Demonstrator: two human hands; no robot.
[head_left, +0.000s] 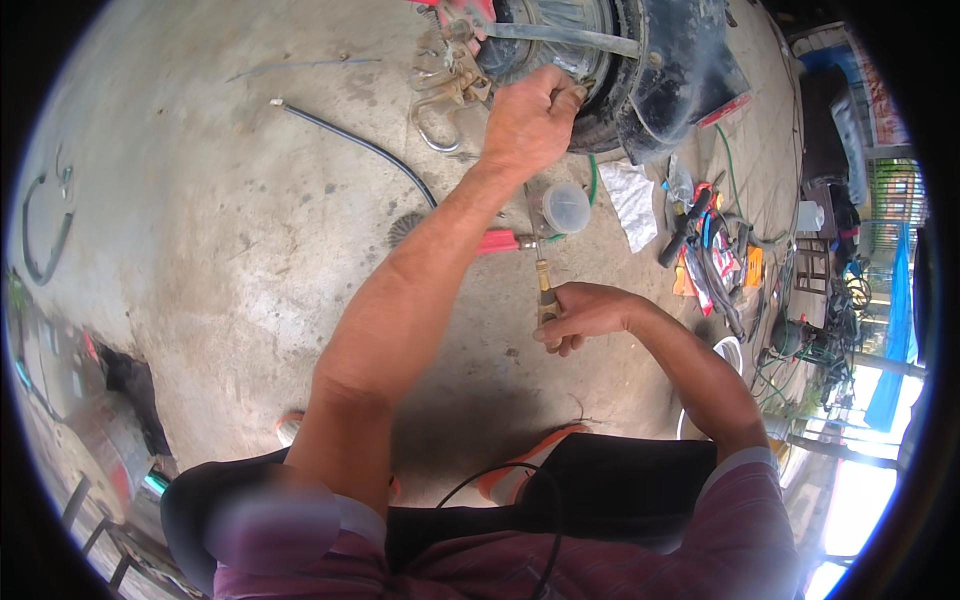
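Note:
My left hand [530, 118] reaches up to the black tyre [612, 110] of a spoked wheel [560, 30] at the top of the view, its fingers curled on the tyre's edge near the rim. Lower down, my right hand [580, 312] grips the yellowish handle of a slim tool [541, 270] whose metal shaft points up toward the wheel. A red-handled tool [498, 241] lies on the concrete floor [250, 250] just left of that shaft. A small clear plastic cup [566, 206] stands beside it.
A black hose [360, 145] crosses the floor at upper left. A white rag [633, 198] and a heap of tools and cables [712, 255] lie to the right. Metal hooks [440, 100] sit by the wheel. Clutter and a blue sheet fill the far right.

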